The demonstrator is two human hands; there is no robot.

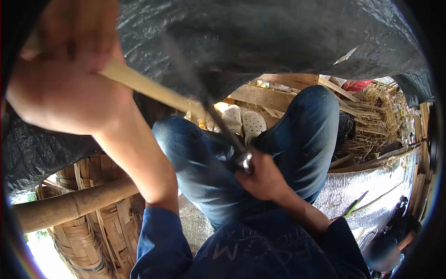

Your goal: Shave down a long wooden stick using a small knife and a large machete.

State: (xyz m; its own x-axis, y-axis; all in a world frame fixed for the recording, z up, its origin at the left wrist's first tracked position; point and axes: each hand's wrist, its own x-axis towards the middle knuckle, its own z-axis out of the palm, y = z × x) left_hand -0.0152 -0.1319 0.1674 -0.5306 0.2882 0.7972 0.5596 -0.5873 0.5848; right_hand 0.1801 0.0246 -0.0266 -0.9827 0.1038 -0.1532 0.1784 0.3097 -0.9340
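Note:
My left hand (76, 86), blurred and close to the camera at the upper left, is closed around one end of a pale bamboo strip (151, 88). The strip slants down to the right, toward my knees. Below it, over my lap, my right hand (264, 177) grips a long dark-bladed knife (217, 120) near its shiny metal collar; the handle is mostly hidden in my fingers. The blade points up and left, its tip smeared by motion. It crosses the strip's lower end; whether the two touch, I cannot tell.
My jeans-clad knees (306, 125) are bent apart, with white clogs (241, 122) beyond. Black tarp (297, 37) hangs ahead. A bamboo pole (74, 209) and woven bamboo (88, 237) are at left; straw (376, 116) and a silver mat (371, 183) at right.

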